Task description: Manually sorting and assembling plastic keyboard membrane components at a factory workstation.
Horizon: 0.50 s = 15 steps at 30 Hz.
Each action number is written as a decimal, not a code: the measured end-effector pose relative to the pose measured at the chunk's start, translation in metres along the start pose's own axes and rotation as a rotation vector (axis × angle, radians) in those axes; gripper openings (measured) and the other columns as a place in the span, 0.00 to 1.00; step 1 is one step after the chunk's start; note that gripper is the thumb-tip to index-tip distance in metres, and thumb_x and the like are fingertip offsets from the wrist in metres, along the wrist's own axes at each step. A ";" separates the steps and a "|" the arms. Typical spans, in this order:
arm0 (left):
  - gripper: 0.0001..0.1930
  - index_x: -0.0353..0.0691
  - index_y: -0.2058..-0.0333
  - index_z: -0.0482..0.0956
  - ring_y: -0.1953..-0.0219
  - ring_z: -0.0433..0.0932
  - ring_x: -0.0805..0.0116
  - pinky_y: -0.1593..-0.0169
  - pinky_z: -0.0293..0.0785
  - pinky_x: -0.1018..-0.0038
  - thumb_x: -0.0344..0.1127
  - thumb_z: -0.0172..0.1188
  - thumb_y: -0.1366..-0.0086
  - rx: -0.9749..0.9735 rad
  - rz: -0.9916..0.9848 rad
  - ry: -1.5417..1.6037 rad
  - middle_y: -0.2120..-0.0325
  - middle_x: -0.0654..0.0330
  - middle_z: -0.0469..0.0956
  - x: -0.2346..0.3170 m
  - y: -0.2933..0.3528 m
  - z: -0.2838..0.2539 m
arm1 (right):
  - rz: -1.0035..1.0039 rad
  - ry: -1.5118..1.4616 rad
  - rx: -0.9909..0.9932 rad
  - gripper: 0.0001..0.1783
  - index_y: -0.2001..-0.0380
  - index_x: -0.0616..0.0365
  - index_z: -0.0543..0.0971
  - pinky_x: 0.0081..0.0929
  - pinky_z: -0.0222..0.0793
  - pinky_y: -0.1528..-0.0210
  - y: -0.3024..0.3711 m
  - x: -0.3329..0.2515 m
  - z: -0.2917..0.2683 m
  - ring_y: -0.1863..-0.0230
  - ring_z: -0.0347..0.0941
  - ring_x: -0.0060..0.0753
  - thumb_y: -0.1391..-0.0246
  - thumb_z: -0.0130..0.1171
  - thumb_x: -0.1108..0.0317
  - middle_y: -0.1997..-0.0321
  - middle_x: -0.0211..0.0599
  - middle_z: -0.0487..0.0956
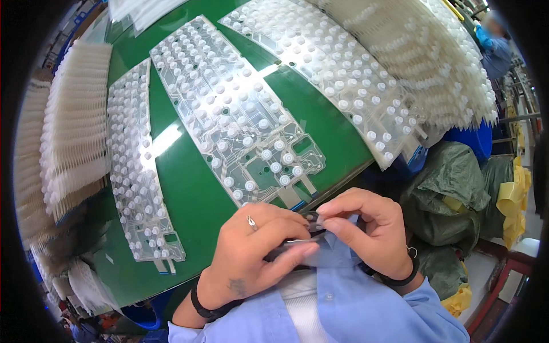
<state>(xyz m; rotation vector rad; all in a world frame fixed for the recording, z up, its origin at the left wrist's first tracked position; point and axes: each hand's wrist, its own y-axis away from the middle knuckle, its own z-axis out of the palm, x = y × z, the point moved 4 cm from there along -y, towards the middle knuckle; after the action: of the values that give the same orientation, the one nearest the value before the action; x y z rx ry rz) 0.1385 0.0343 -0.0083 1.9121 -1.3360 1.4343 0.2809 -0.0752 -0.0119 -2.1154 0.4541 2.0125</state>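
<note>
Just over the near table edge, in front of my chest, my two hands work close together. My left hand (257, 243) is closed, thumb against curled fingers, on a dark, see-through strip (312, 219) with small pale dots. A thin shiny edge shows by its thumb. My right hand (372, 231) pinches the strip's other end between thumb and forefinger; the fingertips hide much of it. Right beyond the hands lies a clear keyboard membrane (229, 108) with white rubber domes and printed traces, its tail pointing toward me. The left knuckles cover part of its near edge.
On the green table (189, 228) lie another membrane (137, 166) at left and one (326, 63) at right. Tall membrane stacks (77, 126) stand at far left, with more (423, 57) at far right. Green plastic sacks (446, 194) and a blue bin (472, 140) are right of the table.
</note>
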 end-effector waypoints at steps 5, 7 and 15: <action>0.08 0.41 0.73 0.81 0.69 0.79 0.65 0.64 0.71 0.71 0.32 0.71 0.51 -0.022 0.059 -0.122 0.71 0.62 0.82 0.003 0.005 -0.005 | 0.017 0.122 0.024 0.13 0.57 0.63 0.79 0.22 0.73 0.58 -0.003 -0.013 0.007 0.62 0.79 0.26 0.48 0.63 0.79 0.63 0.39 0.82; 0.08 0.41 0.74 0.80 0.69 0.78 0.65 0.65 0.70 0.71 0.32 0.72 0.52 -0.038 0.090 -0.171 0.71 0.63 0.82 0.007 0.005 -0.005 | -0.006 0.157 0.034 0.13 0.58 0.63 0.79 0.24 0.73 0.58 -0.005 -0.014 0.005 0.61 0.80 0.30 0.49 0.63 0.79 0.63 0.40 0.82; 0.11 0.42 0.73 0.79 0.62 0.79 0.56 0.61 0.73 0.69 0.34 0.72 0.54 -0.013 0.117 -0.271 0.55 0.54 0.80 0.010 0.005 -0.001 | -0.379 0.528 0.097 0.10 0.70 0.59 0.82 0.29 0.72 0.63 -0.003 -0.027 -0.006 0.64 0.75 0.39 0.59 0.68 0.79 0.66 0.37 0.79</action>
<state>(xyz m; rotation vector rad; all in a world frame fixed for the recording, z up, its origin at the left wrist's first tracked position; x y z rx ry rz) 0.1335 0.0281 0.0004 2.1090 -1.5970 1.2474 0.2868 -0.0715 0.0154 -2.4333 0.1910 1.2032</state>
